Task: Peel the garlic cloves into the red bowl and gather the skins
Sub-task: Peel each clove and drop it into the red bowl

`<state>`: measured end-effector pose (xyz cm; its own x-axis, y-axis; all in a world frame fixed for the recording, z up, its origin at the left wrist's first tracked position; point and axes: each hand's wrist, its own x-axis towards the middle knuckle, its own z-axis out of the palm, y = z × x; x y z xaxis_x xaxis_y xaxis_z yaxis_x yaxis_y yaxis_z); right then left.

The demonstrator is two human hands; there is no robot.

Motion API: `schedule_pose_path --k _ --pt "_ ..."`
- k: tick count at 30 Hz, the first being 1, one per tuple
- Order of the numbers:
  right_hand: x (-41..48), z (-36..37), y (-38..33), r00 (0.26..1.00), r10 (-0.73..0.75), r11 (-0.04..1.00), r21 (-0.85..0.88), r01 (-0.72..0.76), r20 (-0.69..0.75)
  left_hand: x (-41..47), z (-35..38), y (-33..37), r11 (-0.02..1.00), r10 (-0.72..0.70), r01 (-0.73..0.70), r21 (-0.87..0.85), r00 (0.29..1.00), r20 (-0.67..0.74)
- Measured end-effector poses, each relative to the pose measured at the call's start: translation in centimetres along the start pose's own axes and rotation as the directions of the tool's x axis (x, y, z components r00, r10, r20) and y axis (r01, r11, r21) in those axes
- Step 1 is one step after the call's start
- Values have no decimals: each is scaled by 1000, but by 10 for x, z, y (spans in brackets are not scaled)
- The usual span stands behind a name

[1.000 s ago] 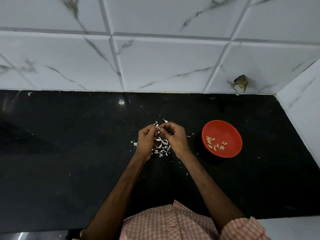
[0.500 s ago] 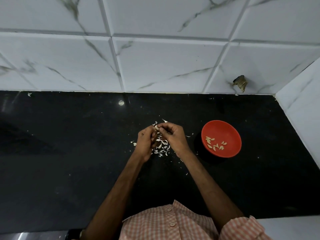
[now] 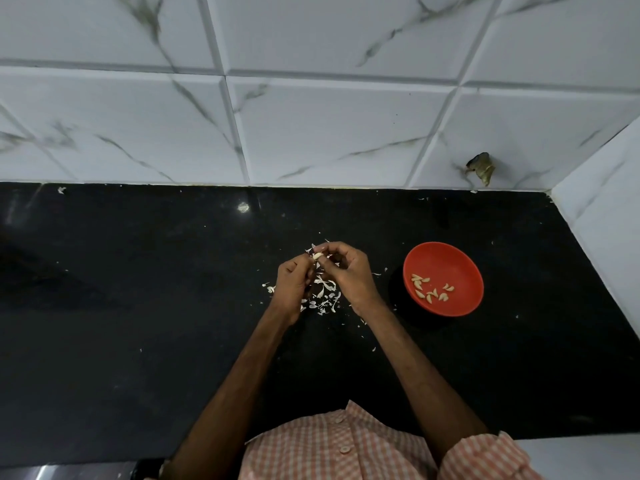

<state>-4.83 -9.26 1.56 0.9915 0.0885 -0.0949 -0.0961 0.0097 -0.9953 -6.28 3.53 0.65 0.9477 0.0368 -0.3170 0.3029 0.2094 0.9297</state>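
A person's left hand (image 3: 292, 289) and right hand (image 3: 349, 275) are meeting above a black counter (image 3: 138, 306), both pinching a pale garlic clove (image 3: 317, 256) between curled fingertips. About a dozen peeled cloves (image 3: 429, 291) are lying in the red bowl (image 3: 450, 261), to the right of the right hand. Loose skins (image 3: 323, 296) are littering the counter beneath both hands, ungathered. Any unpeeled cloves left are hidden or too small to tell.
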Motion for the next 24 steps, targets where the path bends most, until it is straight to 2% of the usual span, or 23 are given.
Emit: schedule_pose_path --k 5,12,16,20,24 --pt "0 -2 -2 1000 21 998 67 -21 0 0 1 -1 998 47 -48 34 999 14" --pt "0 -4 1 1000 2 997 77 -1 -16 2 -2 -6 986 116 -122 115 992 56" --pt "3 -6 5 996 -20 1000 -1 20 -82 6 -3 -13 964 176 -182 194 983 49" --pt "3 -5 8 984 -117 983 -153 97 -131 6 0 -12 929 270 -264 262 963 11" --pt "4 -7 8 973 -181 953 -270 138 -143 1 2 -6 942 260 -246 228 965 -34"
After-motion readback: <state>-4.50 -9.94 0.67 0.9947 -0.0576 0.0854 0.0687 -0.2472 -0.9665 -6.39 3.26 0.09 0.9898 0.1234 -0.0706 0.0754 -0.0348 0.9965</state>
